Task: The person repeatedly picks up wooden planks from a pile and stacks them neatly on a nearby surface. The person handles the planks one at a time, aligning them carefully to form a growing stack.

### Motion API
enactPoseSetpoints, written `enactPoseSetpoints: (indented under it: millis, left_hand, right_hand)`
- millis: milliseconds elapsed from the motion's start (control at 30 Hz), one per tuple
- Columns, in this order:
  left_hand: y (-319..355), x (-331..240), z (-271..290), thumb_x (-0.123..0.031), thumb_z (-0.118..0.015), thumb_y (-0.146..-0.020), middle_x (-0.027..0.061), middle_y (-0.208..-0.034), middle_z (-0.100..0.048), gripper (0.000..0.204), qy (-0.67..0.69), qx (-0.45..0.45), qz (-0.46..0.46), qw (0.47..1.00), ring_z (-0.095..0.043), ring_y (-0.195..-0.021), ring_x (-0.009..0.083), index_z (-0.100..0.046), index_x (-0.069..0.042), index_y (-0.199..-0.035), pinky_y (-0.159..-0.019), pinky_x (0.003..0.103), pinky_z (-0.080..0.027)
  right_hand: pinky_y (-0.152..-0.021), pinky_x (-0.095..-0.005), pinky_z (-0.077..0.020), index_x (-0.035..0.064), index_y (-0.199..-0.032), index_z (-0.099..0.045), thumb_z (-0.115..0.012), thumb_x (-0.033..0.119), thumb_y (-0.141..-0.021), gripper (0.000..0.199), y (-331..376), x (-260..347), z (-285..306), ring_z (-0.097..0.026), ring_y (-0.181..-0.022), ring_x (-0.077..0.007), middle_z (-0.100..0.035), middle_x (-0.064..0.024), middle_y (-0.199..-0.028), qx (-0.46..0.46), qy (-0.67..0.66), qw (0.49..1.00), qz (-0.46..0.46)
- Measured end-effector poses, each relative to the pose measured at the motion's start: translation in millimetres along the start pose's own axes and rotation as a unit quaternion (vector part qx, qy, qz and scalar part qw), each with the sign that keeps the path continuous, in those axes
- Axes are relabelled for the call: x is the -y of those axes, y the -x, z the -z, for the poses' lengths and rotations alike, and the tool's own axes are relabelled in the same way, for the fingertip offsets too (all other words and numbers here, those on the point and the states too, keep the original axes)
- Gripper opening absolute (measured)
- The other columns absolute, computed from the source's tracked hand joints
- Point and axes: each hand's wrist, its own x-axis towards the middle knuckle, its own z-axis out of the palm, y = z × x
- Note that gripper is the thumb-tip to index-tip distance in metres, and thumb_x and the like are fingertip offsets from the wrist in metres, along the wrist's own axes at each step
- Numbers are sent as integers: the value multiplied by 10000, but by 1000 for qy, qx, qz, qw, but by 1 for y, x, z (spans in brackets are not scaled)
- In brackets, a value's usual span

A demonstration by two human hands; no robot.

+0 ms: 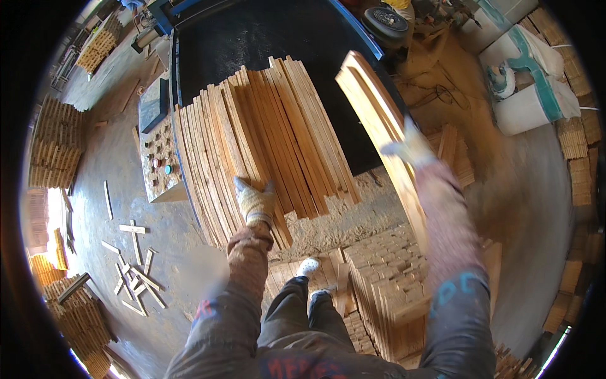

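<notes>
A: Left hand (pixel 254 202) flat on the fanned slats (pixel 265 145) at the machine table's (pixel 252 31) near edge, steadying them.

B: Right hand (pixel 410 146) clamps a slat bundle (pixel 372 107), lifted clear, edge-up beside the stack.

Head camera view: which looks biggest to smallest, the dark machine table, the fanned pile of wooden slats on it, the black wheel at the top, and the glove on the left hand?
1. Dark machine table
2. Fanned pile of wooden slats
3. and 4. Black wheel and left hand glove look alike; the wheel lies farther off, so no ranking.
</notes>
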Motion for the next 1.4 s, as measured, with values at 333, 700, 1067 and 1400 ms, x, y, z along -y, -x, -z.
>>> enactPoseSetpoints:
  millis: [333,700,1067,1400]
  left_hand:
    - [-3,23,5,-191,-857,-842,158,-1056,-591,607,11,-84,-52,995,-626,-926,295,-445,-9,-1249,-868,412,-542]
    - [47,11,34,-169,-791,-936,16,-989,-630,358,521,96,-34,848,-604,-910,127,-554,-62,-1182,-796,303,-541]
    - [-8,27,-41,-783,-475,-948,211,-1731,-137,1031,-355,4,-205,912,-59,-1595,454,-161,-128,-1681,-1267,628,-50]
    - [-6,25,-63,-731,-554,-936,233,-1702,-219,1003,-315,-19,-244,917,-123,-1575,484,-239,-114,-1660,-1258,633,-80]
  right_hand:
    - [-1289,-553,-190,213,-1690,-69,-842,685,-702,1341,-104,85,-152,-217,-1583,-396,-249,-222,-1701,39,5,994,-99]
    - [-1153,-431,-470,14,-1602,-287,-835,296,-890,942,146,75,-219,-530,-1366,-291,-467,-262,-1538,388,-429,812,80]
    - [-1198,-431,-420,-19,-1594,-311,-924,404,-755,1122,-3,-20,-80,-552,-1365,-404,-556,-286,-1467,-155,-67,984,55]
    - [-1239,-438,-328,123,-1674,-182,-837,598,-811,1183,-70,-71,-147,-383,-1514,-373,-390,-246,-1632,-31,-116,992,-43]
